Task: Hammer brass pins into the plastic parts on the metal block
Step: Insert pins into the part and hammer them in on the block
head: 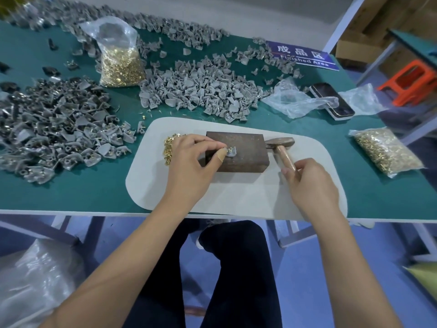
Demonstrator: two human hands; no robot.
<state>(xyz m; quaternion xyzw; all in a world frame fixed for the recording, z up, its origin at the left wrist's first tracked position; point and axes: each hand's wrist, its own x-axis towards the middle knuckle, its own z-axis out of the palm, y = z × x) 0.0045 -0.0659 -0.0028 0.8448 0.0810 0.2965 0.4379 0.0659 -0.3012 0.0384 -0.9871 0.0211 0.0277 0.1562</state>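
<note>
Fingers of the left hand (pixel 189 159) pinch a small brass pin (pixel 228 149) at a grey plastic part (pixel 231 152) lying on the rusty rectangular metal block (pixel 238 150), while the right hand (pixel 309 183) grasps the wooden-handled hammer (pixel 280 144), its head resting on the white mat (pixel 236 192) beside the block.

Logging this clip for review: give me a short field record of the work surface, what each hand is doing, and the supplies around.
surface: white mat on green table
block: metal block on the mat
part: grey plastic part on the block
left hand: fingers pinch a brass pin at the part
right hand: holds hammer handle, head resting on the mat beside the block
supplies: loose brass pins, bag of pins
</note>
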